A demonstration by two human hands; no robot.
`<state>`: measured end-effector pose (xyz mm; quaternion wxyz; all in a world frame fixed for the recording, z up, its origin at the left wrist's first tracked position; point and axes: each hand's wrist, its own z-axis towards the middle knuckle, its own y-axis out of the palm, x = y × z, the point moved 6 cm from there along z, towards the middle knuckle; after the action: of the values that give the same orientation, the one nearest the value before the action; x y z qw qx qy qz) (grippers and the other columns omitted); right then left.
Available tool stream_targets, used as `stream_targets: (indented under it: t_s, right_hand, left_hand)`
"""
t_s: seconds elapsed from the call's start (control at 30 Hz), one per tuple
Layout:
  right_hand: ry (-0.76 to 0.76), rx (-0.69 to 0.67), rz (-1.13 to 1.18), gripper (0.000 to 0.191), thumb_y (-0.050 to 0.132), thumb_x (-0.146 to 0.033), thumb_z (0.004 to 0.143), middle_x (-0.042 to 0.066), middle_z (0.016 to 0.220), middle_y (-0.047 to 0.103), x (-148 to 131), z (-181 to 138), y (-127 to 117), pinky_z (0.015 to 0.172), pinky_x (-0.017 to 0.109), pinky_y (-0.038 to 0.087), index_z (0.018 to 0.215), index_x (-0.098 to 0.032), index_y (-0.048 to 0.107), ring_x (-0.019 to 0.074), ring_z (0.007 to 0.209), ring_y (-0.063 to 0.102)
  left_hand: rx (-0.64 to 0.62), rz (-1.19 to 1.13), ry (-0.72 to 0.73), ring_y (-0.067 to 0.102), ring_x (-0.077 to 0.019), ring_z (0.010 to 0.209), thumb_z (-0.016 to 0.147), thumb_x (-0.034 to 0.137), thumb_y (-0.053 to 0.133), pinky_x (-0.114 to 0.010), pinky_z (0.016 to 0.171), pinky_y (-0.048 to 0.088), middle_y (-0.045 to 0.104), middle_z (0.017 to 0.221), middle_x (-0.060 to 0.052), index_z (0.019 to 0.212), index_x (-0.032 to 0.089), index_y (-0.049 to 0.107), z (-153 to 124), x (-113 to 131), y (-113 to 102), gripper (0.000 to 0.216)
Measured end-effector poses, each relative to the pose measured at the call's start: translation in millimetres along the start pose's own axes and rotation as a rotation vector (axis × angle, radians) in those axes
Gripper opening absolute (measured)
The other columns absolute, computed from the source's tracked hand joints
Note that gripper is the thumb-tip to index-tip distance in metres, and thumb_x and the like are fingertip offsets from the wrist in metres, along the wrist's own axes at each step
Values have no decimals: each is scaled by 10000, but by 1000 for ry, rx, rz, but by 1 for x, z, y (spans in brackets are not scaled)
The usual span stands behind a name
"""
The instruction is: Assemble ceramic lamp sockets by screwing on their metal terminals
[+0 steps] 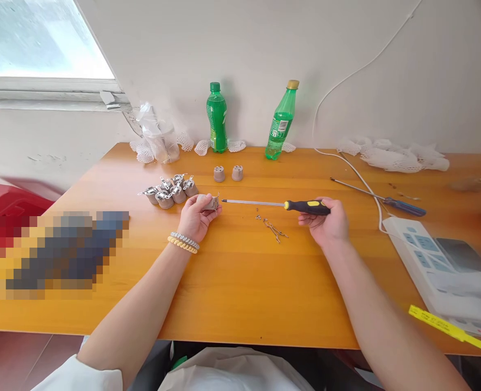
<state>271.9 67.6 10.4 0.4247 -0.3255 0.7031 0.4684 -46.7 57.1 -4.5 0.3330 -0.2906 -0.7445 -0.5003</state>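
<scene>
Between the fingers of my left hand (195, 218) is a small grey-brown cylindrical fitting (210, 203), with a bit of metal sticking up at its right end. My right hand (330, 224) grips the black and yellow handle of a screwdriver (264, 203). The shaft points left, its tip just short of the fitting. Below the shaft lie small screws or nuts (258, 218) and several thin metal clips (276, 232). A cluster of similar fittings with metal clips (166, 196) stands beyond my left hand. Two fittings without visible clips (219, 174) stand farther back.
Two green bottles (217, 120) stand by the wall amid white foam netting (403, 156). A blue-handled screwdriver (405, 207) lies at right, near a white cable (358, 169) and a power strip (413, 255). Something pixelated covers the table's left side.
</scene>
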Motion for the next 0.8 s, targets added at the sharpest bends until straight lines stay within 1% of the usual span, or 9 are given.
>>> stream_targets:
  t_s: [0.17, 0.23, 0.3, 0.37, 0.43, 0.57, 0.67, 0.73, 0.8]
  right_hand:
    - [0, 18, 11, 98, 466, -252, 683, 11, 507, 612, -2, -1, -1, 302, 298, 457, 745, -197, 518, 207, 367, 596]
    - [10, 31, 15, 97, 456, -266, 686, 7, 485, 596, -3, -1, -2, 282, 293, 428, 730, -202, 514, 206, 351, 582]
    - [23, 44, 21, 96, 451, -277, 686, 2, 476, 586, -3, -1, -3, 272, 284, 404, 719, -207, 510, 198, 344, 571]
    - [35, 58, 30, 91, 453, -281, 685, 0, 484, 587, -3, 0, -4, 273, 277, 390, 708, -212, 507, 187, 345, 563]
    - [43, 74, 40, 88, 454, -291, 688, 2, 495, 594, -3, 2, -6, 275, 269, 375, 692, -216, 502, 173, 345, 551]
    - [66, 73, 61, 143, 469, -353, 720, 8, 492, 590, -2, 8, -12, 288, 255, 367, 659, -225, 489, 152, 355, 538]
    - [61, 53, 120, 189, 488, -388, 725, 2, 481, 571, -3, 13, -16, 292, 249, 374, 634, -222, 480, 144, 364, 539]
    - [52, 43, 172, 182, 494, -367, 719, 6, 488, 577, -4, 15, -17, 299, 245, 385, 625, -211, 486, 145, 374, 550]
    - [37, 21, 214, 165, 490, -335, 723, 23, 514, 605, -7, 16, -17, 324, 244, 415, 637, -196, 514, 150, 406, 577]
  left_hand:
    - [2, 75, -7, 650, -151, 655, 708, 246, 713, -314, 670, 560, 618, 703, -12, 787, 163, 521, -1, 0, 0, 223]
    - [-18, 126, -31, 620, -138, 576, 716, 293, 707, -278, 565, 535, 605, 681, -14, 776, 161, 515, -1, -2, 1, 241]
    - [-19, 176, -45, 534, -103, 456, 725, 347, 695, -223, 415, 431, 582, 646, -3, 780, 170, 506, -1, -2, 1, 265]
    - [-39, 173, -62, 439, -73, 391, 745, 382, 666, -194, 346, 313, 555, 620, 10, 776, 180, 493, -2, -3, 3, 268]
    - [-90, 116, -122, 405, -63, 396, 776, 388, 621, -189, 351, 289, 538, 616, 4, 752, 178, 481, -2, -6, 6, 253]
    - [-177, -21, -258, 450, -77, 484, 755, 287, 573, -201, 428, 375, 541, 669, -28, 752, 157, 504, -5, -11, 10, 147]
    - [-226, -15, -219, 487, -72, 562, 642, 150, 607, -198, 518, 427, 556, 727, -25, 782, 144, 531, -6, -8, 12, 159]
    - [-218, 90, -162, 508, -69, 606, 577, 75, 658, -194, 560, 430, 565, 741, -13, 773, 140, 527, -7, -5, 11, 245]
    - [-191, 228, -128, 536, -80, 645, 535, 60, 725, -212, 593, 431, 589, 756, -12, 757, 143, 503, -8, -5, 9, 325]
